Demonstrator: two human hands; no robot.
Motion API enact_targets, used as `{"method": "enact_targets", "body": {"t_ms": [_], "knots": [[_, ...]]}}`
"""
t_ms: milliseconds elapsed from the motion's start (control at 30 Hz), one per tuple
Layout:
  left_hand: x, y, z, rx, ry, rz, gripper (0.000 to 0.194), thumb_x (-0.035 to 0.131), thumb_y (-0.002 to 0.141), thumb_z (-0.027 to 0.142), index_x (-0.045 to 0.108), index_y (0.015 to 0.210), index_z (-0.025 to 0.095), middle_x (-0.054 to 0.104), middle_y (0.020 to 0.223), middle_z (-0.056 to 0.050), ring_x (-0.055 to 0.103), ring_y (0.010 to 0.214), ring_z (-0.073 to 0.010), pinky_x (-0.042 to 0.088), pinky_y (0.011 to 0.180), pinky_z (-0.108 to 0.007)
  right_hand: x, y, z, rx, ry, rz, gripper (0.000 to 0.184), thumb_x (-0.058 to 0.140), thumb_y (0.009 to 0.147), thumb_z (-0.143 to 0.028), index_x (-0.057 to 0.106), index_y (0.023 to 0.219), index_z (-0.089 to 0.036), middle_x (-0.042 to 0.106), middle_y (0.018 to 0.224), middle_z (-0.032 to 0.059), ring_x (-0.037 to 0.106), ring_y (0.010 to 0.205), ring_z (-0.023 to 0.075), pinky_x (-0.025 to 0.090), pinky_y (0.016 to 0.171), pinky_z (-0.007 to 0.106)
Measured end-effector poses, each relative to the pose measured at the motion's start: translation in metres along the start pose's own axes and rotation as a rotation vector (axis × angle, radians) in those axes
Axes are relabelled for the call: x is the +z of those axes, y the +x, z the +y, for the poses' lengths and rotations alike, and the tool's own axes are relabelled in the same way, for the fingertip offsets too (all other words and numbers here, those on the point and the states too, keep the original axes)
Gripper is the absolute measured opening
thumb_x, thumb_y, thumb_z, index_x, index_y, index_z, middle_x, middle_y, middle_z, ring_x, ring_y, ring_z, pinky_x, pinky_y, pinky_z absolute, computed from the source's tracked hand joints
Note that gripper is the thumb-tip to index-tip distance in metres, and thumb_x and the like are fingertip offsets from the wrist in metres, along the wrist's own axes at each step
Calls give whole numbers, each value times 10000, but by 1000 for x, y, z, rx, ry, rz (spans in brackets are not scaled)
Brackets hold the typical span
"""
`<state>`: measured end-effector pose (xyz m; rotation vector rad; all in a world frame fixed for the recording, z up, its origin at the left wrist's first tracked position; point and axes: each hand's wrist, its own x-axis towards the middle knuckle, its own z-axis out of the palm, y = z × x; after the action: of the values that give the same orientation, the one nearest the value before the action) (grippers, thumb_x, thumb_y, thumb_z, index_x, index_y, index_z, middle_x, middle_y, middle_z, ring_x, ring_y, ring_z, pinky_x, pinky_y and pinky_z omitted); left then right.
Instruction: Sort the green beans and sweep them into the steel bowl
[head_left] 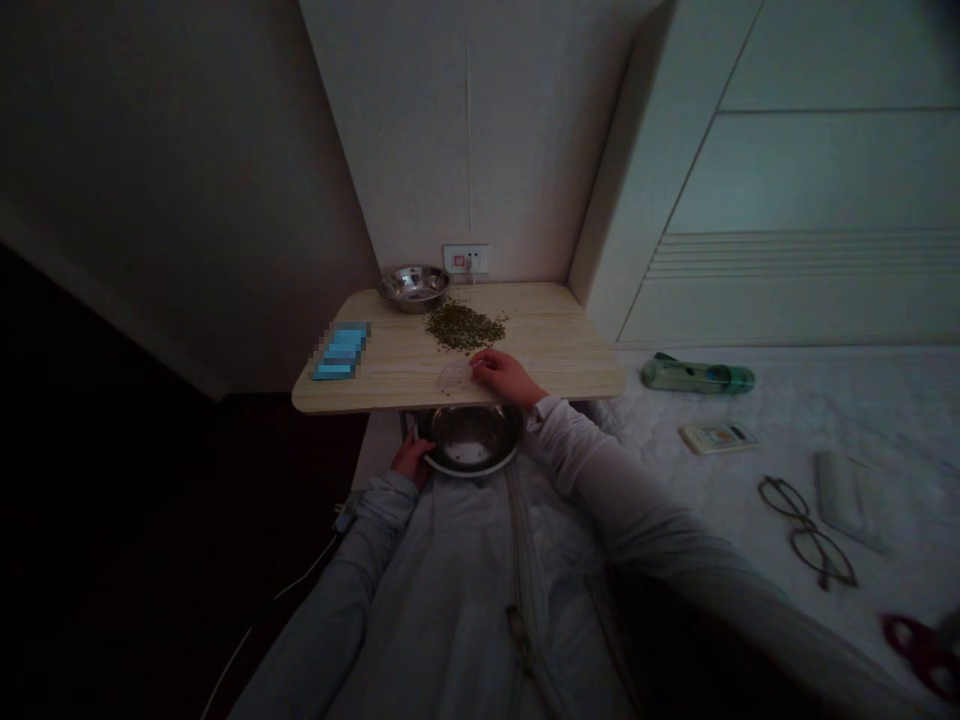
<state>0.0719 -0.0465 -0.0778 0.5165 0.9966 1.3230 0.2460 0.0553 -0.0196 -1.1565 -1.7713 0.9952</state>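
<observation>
My left hand (413,459) grips the left rim of a shiny metal bowl (471,438), which sits at my lap just under the table's front edge. A few tiny dark bits lie inside it. Over the front of the small wooden table (390,370), my right hand (508,374) pinches the edge of a clear, rounded plastic piece (454,376), perhaps a lid, lying low against the tabletop. Just beyond that is a spread pile of small green beans (465,327), with a few scattered loose around it.
A second metal bowl (415,287) stands at the table's back left. A blue-screened, blurred-out device (342,351) lies at left. On the bed are a green bottle (697,376), a phone (718,438), glasses (806,530), a pale case (846,495) and red-handled scissors (924,650).
</observation>
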Motion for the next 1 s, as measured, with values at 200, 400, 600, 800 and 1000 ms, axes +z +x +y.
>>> {"method": "enact_targets", "body": {"t_ms": [200, 400, 600, 800, 1000], "knots": [[3, -3, 3, -25, -4, 36, 559, 576, 461, 71, 576, 1006, 193, 659, 683, 8, 620, 808, -237, 471, 750, -343, -1, 1, 3, -22, -46, -19, 196, 496, 728, -252, 581, 874, -151, 614, 668, -3, 503, 609, 102, 381, 624, 235], [3, -3, 2, -17, 13, 51, 543, 573, 463, 78, 580, 992, 199, 658, 686, 2, 620, 801, -237, 481, 725, -339, 0, 1, 2, 12, -23, -2, 208, 482, 741, -245, 574, 897, -143, 616, 683, 3, 473, 556, 89, 363, 566, 221], [3, -4, 3, -2, 38, 24, 546, 568, 474, 103, 570, 1011, 194, 669, 743, -19, 621, 799, -241, 479, 718, -343, -1, 1, 1, -6, -59, -19, 211, 490, 745, -251, 577, 908, -148, 628, 690, 5, 483, 572, 93, 366, 581, 225], [-1, 3, -2, -18, 12, 25, 538, 576, 456, 102, 584, 984, 206, 652, 694, -4, 618, 795, -247, 479, 735, -365, -2, 0, -1, -10, -95, -17, 202, 497, 744, -257, 590, 888, -149, 634, 683, 0, 487, 586, 93, 366, 603, 225], [-4, 9, -6, -8, 5, 55, 449, 569, 443, 106, 597, 880, 207, 641, 660, -2, 610, 743, -227, 474, 692, -341, -2, -1, -5, 19, -49, -45, 205, 494, 741, -273, 589, 868, -144, 619, 653, -8, 451, 538, 84, 348, 565, 218]]}}
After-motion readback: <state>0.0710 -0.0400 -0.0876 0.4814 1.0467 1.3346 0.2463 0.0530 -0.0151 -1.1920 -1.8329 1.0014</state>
